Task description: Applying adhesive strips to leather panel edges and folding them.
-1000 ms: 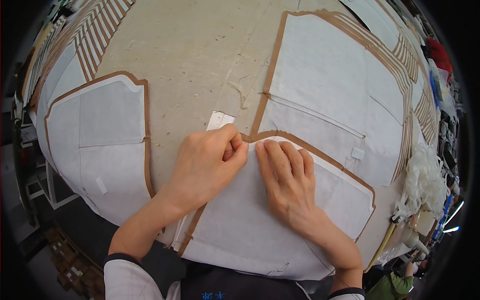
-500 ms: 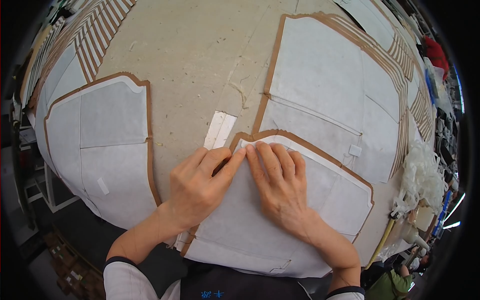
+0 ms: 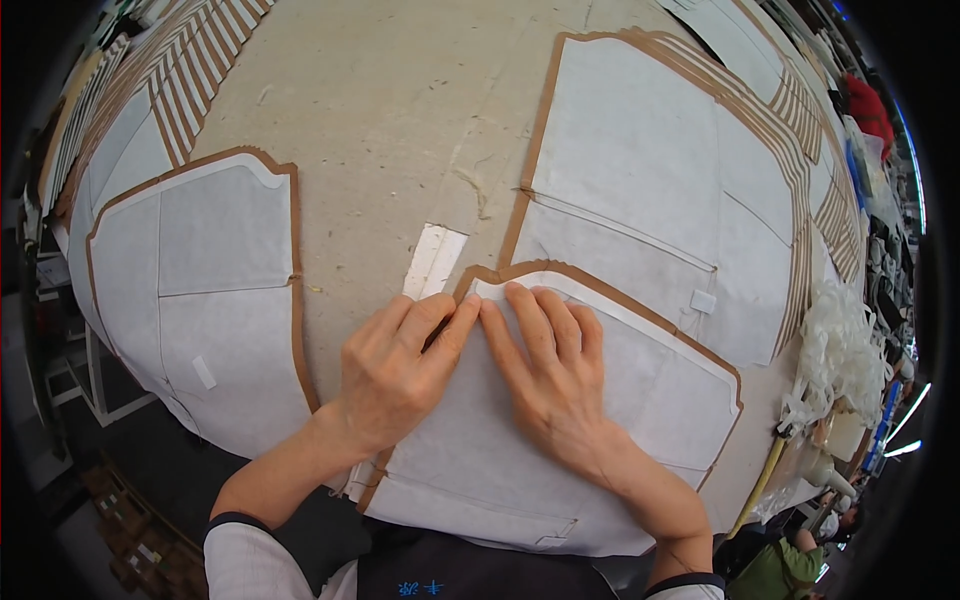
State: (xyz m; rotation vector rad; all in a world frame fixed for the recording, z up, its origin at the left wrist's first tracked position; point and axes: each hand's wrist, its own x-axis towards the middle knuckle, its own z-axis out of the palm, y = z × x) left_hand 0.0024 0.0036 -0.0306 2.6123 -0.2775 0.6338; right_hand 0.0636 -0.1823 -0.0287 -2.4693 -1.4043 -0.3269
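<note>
A pale grey-white cut garment panel (image 3: 480, 460) with a brown fabric edge lies before me on the table. A narrow white tape strip (image 3: 620, 311) runs inside its curved upper edge. My left hand (image 3: 395, 370) is closed at the panel's upper left corner, its thumb and forefinger pressed on the brown edge and strip end. What the curled fingers hold underneath is hidden. Beside it, my right hand (image 3: 555, 365) lies with fingers stretched out over the strip and panel, its forefinger close to the left fingertips.
Stacked panels with layered brown edges (image 3: 640, 130) lie at the far right. Another brown-edged panel (image 3: 220, 240) is on the left, and striped stacks (image 3: 205, 70) sit behind it. A white card strip (image 3: 436, 257) rests beyond my left hand. Crumpled clear plastic bags (image 3: 835, 350) hang at the right edge.
My right hand has slid slightly left and down along the strip, baring more of the corner. The left hand stays almost in place at the edge.
</note>
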